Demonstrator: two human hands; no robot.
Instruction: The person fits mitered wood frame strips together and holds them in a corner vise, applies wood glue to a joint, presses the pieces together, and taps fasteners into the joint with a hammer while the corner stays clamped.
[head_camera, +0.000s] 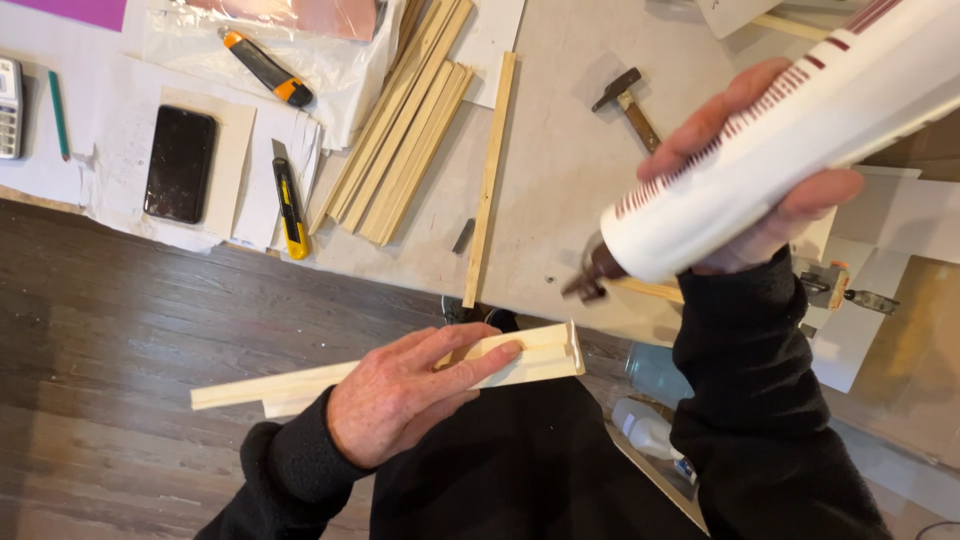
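Worktable (560, 170) fills the top, dark floorboards below. My right hand (770, 190) is wrapped tight around a white glue bottle (800, 130); bottle tilted, brown nozzle (590, 275) aimed down-left, upper end cut off by the frame, contents not visible. Left hand (400, 395) lies flat on a pale wood moulding strip (400, 372), fingers stretched along it, thumb side hidden, so grip underneath is unclear. Nozzle hangs above the strip's right end, apart from it. On the table: bundle of wood slats (400, 135), single slat (490, 180), black phone (180, 162), hammer (627, 100), two yellow utility knives (289, 205). Clear plastic bottle (645, 430) by my knee, partly hidden.
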